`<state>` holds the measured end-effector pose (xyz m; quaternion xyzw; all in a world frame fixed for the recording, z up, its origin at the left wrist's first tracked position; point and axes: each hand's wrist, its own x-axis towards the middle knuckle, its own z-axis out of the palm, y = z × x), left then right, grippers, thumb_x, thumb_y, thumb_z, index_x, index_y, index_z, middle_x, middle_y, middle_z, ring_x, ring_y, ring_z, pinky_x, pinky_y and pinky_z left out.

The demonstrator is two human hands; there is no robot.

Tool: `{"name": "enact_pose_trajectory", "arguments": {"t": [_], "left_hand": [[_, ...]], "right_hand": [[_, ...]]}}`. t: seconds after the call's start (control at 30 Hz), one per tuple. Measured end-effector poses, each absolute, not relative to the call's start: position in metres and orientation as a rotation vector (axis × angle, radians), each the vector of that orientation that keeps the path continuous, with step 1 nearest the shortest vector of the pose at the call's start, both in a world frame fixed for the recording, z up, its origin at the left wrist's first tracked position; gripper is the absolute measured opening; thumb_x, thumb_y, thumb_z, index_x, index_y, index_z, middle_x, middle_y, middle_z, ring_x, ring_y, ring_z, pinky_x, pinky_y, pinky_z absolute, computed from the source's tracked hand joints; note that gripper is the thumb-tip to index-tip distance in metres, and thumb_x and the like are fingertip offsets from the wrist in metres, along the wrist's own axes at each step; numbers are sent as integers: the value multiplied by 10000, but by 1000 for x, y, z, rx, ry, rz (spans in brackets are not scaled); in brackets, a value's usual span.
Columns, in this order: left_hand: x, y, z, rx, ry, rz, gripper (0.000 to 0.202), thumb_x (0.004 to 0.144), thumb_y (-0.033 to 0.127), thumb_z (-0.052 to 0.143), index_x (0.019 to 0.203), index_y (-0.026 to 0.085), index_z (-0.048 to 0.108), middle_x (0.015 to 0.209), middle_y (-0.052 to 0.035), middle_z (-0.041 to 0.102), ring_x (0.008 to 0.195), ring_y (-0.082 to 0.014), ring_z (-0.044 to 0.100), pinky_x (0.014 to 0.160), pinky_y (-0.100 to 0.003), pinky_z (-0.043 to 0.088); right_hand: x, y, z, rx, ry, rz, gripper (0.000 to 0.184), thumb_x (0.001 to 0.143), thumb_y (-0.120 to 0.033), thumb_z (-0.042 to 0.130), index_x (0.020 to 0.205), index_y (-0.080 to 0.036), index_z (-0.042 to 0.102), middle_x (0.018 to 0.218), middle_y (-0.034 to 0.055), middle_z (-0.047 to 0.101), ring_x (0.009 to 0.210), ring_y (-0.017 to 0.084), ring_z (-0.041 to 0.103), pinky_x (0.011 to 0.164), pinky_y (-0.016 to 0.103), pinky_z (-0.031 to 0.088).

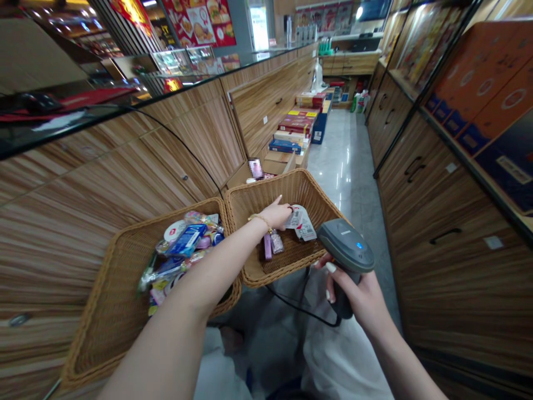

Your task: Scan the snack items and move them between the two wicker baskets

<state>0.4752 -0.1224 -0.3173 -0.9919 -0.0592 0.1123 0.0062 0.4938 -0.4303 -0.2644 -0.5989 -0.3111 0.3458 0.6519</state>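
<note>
My left hand [277,214] reaches into the right wicker basket [250,205] and pinches a small white and red packet [300,222] over its middle. A bracelet sits on that wrist. Two small items, a pink one [267,246] and a clear one [277,241], lie on the basket's floor just below the hand. My right hand [358,291] grips the handle of a grey barcode scanner [345,250], whose head points toward the packet. The scanner's black cable [300,308] loops down under the basket. The left wicker basket [108,311] holds several colourful packaged goods [183,250].
Wood-panelled counter fronts run along the left under a glass top [83,111]. Cabinets and shelves with orange and blue boxes [487,94] line the right. Stacked boxes [295,130] stand on the tiled aisle floor [350,166] ahead. My lap in light trousers is below.
</note>
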Motion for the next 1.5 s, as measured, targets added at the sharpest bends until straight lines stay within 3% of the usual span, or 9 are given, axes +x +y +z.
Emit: {"name": "enact_pose_trajectory", "arguments": {"t": [0.1,0.27,0.47,0.7,0.97,1.13,1.27,1.5], "left_hand": [[468,-128,-295,-3291,-318,164,664,767,335,798,1353,109,584,1372,-168,652,1303,-290,592,1223,-470,337],[440,-152,-257,-3483,-523,-441,725,787,346,792,1415,110,518,1328,-153,615,1260,-280,597,1111,-374,471],[378,-186,-223,-3088,-661,-844,848,797,318,809,1529,167,407,1441,-164,535,1386,-342,484,1205,-534,363],[327,-214,-224,-2879,-678,-695,833,896,245,703,1618,162,297,1564,-196,500,1437,-345,479,1222,-523,376],[322,-214,-241,-2826,-680,-579,686,989,231,545,1634,177,318,1646,-130,427,1532,-283,401,1288,-503,277],[322,-214,-244,-2841,-653,-616,693,1005,242,505,1653,166,270,1649,-128,413,1557,-267,360,1299,-512,264],[321,-213,-245,-2846,-639,-626,685,1011,240,498,1650,146,269,1644,-134,419,1566,-252,340,1308,-502,255],[321,-212,-247,-2798,-642,-634,678,998,225,519,1632,115,307,1633,-143,434,1557,-254,357,1298,-496,281]], "right_hand": [[492,-431,-258,-1369,-711,790,365,951,-534,656,908,-177,712,486,-19,585,429,178,558,505,298,503],[488,-433,-252,-1363,-721,775,351,950,-521,651,913,-177,710,485,-23,584,422,173,562,497,290,501],[479,-433,-255,-1325,-767,780,328,947,-489,661,866,-175,710,483,-9,613,395,159,558,470,275,487],[463,-428,-240,-1341,-837,825,349,902,-517,675,815,-180,701,465,0,608,388,168,565,462,283,497],[449,-429,-240,-1386,-869,887,323,870,-499,676,774,-192,644,457,-17,587,386,158,553,460,272,476],[447,-429,-248,-1515,-873,790,232,823,-408,683,731,-238,554,459,-15,603,404,190,605,469,281,486],[448,-427,-251,-1605,-922,701,185,826,-386,657,734,-243,585,473,-1,636,427,218,640,506,305,502],[449,-424,-251,-1676,-984,583,279,835,-405,634,613,-261,543,450,6,630,422,224,646,504,304,503]]}}
